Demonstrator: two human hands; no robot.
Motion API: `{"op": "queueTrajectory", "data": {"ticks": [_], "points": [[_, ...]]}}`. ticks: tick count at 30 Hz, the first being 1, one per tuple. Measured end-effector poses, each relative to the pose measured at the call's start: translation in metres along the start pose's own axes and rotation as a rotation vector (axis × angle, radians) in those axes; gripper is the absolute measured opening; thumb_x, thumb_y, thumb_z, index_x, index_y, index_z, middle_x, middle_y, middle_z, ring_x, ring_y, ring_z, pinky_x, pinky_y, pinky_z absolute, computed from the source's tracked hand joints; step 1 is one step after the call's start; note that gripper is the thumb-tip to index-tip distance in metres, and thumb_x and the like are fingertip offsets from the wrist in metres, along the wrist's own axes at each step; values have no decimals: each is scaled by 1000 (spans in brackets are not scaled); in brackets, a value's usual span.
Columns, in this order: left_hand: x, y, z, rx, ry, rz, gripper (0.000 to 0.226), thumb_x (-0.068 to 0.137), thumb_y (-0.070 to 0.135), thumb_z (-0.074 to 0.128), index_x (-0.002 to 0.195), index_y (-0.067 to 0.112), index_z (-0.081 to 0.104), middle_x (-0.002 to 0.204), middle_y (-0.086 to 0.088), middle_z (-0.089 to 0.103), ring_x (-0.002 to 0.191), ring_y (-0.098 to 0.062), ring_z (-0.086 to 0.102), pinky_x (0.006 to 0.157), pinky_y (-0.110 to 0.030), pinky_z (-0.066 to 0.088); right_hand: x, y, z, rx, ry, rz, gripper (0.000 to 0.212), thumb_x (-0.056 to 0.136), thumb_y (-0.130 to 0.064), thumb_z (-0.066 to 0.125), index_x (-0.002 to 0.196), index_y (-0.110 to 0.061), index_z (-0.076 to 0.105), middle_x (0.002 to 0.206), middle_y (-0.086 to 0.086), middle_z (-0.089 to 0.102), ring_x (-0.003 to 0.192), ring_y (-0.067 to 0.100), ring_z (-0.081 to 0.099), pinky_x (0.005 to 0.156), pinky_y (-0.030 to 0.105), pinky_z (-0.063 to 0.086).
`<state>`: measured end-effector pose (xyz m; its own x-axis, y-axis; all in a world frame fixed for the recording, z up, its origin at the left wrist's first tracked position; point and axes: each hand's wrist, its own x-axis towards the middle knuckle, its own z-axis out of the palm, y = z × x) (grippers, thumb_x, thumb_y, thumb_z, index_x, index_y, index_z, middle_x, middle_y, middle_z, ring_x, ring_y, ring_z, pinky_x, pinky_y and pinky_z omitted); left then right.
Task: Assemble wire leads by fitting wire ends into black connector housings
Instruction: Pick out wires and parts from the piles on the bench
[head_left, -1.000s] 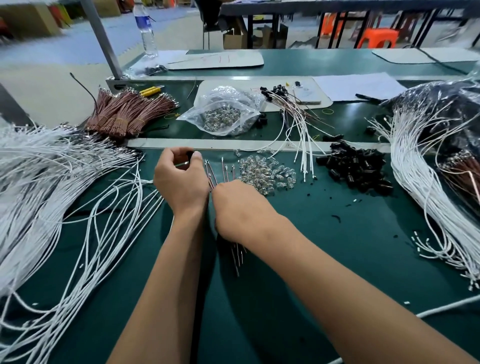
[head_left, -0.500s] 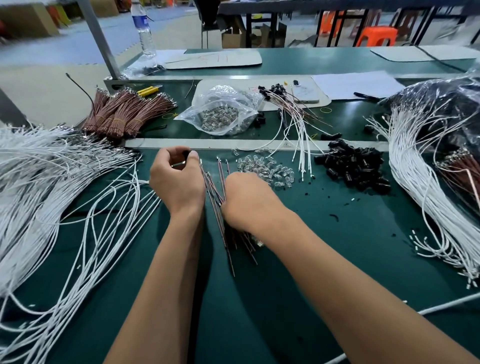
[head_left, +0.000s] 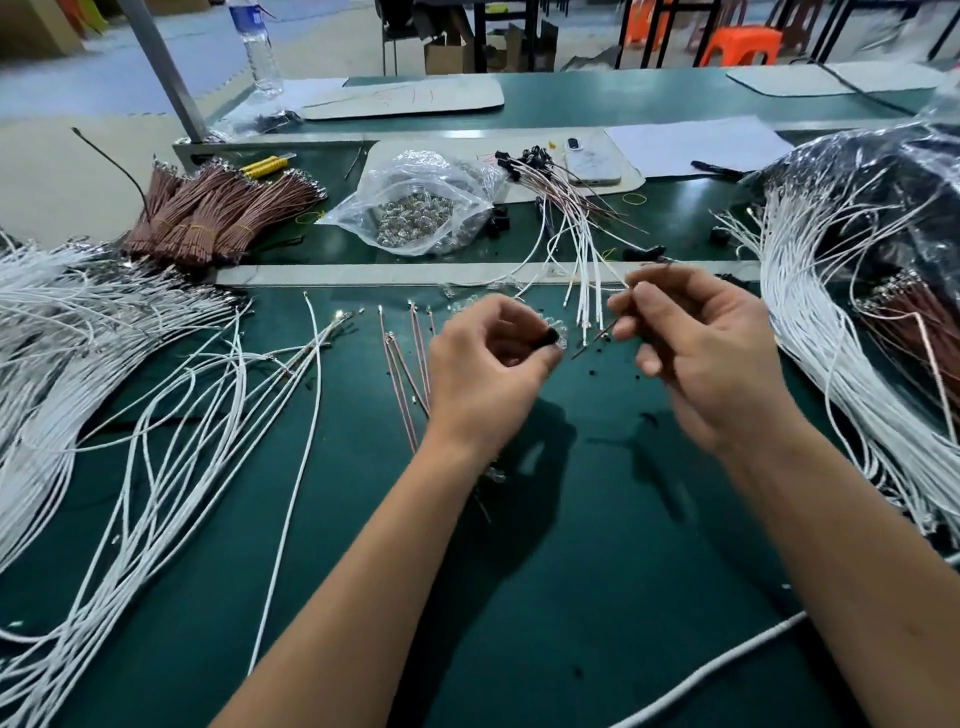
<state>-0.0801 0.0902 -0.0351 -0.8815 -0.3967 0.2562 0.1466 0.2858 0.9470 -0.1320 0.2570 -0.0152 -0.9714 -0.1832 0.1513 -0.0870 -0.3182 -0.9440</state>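
Two hands pinch parts: left hand (head_left: 483, 364) a black housing (head_left: 548, 338), right hand (head_left: 701, 353) a blurred thin wire (head_left: 597, 340).

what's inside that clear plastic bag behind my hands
The clear plastic bag holds a heap of small shiny silvery parts, too small to identify. Crinkled plastic and glare hide the lower layers, so how deep the heap goes cannot be seen.

Head camera looks forward and down, close over the table (head_left: 519, 597).

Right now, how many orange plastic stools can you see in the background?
2: one bright orange plastic stool behind the far bench, upper right; another orange plastic stool left of it, partly hidden. More may be hidden.
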Motion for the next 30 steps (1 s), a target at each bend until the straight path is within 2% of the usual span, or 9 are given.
{"op": "queueTrajectory", "data": {"ticks": [5, 10, 16, 30], "points": [[-6, -4, 11, 22, -103, 28, 19, 78, -2, 83, 87, 12, 72, 83, 0, 75, 73, -9, 70, 68, -18, 54, -3, 10, -8, 8, 133, -77, 4, 98, -3, 67, 97, -6, 70, 86, 10, 78, 68, 20, 71, 45, 20, 45], [-4, -4, 4, -36, -76, 13, 25, 76, -3, 86, 89, 14, 72, 83, 1, 76, 77, -13, 74, 72, -21, 57, -4, 12, -7, -15, 196, -174, 4, 98, -4, 69, 97, -7, 71, 89, 12, 79, 73, 23, 75, 48, 21, 51], [-1, -5, 1, -92, -24, 6, 39, 72, -2, 89, 96, 14, 63, 83, -2, 76, 78, -16, 74, 73, -25, 59, -6, 15, -5, -65, 189, -185, 1, 98, -6, 70, 99, -6, 71, 91, 12, 79, 75, 25, 76, 48, 22, 52], [-2, -2, 5, -120, -93, 23, 40, 71, -4, 89, 98, 9, 63, 85, -4, 75, 77, -17, 74, 72, -24, 58, -8, 16, -2, -13, 176, -121, 3, 98, -6, 69, 96, -8, 70, 90, 11, 80, 74, 21, 76, 50, 21, 52]]}}
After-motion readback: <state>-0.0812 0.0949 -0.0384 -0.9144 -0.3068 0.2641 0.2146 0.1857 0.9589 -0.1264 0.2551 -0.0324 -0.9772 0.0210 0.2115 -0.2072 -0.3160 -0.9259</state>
